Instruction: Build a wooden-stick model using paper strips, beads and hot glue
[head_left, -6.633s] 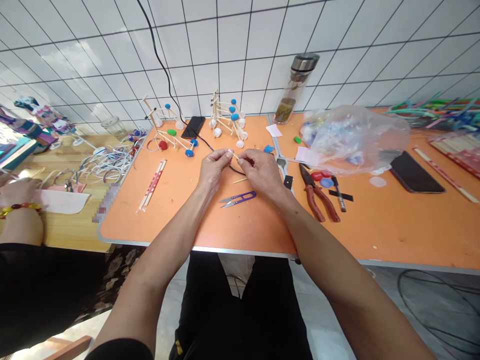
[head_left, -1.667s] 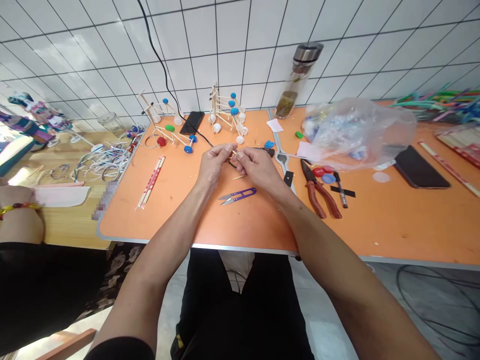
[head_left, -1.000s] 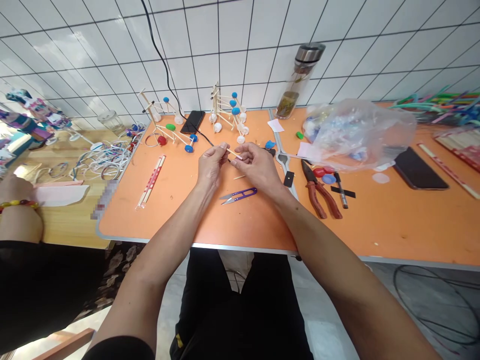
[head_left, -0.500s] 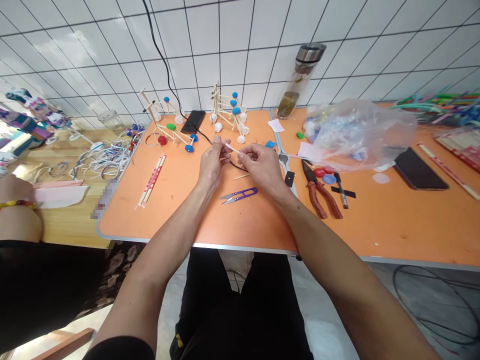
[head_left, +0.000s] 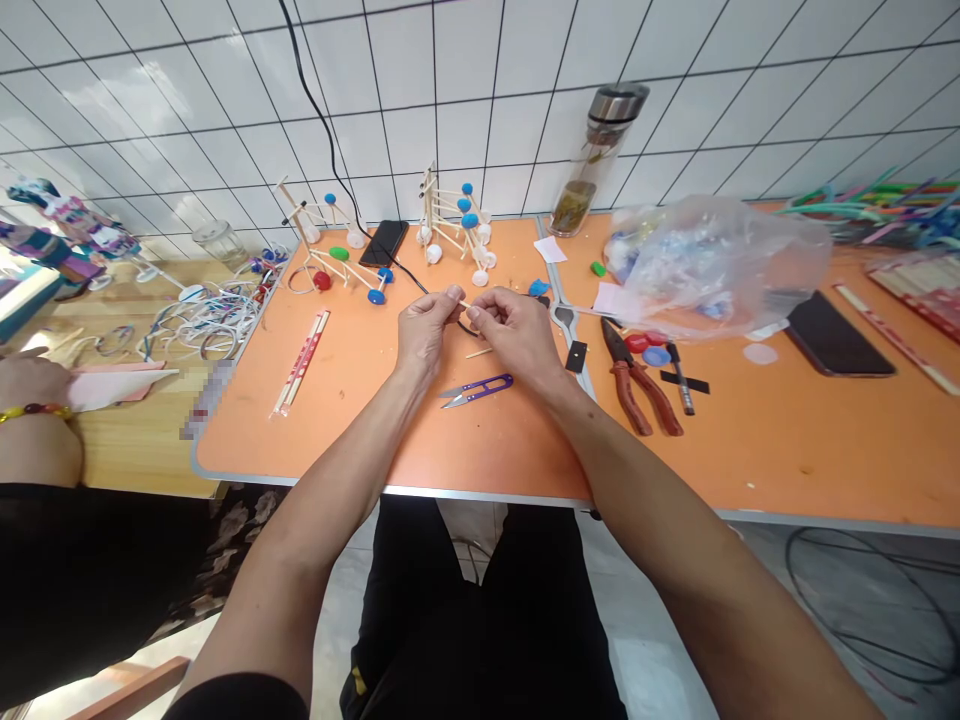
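Note:
Close together above the orange table, my two hands pinch a short pale wooden stick. My left hand has thumb and fingertips closed on its left end; whatever else they cover is hidden. The right end sits between the thumb and fingers of my right hand. Just below lie purple-handled thread snips and a loose stick piece. Behind my hands stand two stick frames with clay balls, one frame in the middle and another frame to the left.
Wrapped chopsticks lie left. To the right are red-handled pliers, a pen, a clear plastic bag, a phone and a tall tea bottle. A black cable hangs behind. Another person's hand rests far left.
My hands have drawn closer together, so less of the stick shows between them. My left fingers have closed up more. At far left, the other person's paper has shifted.

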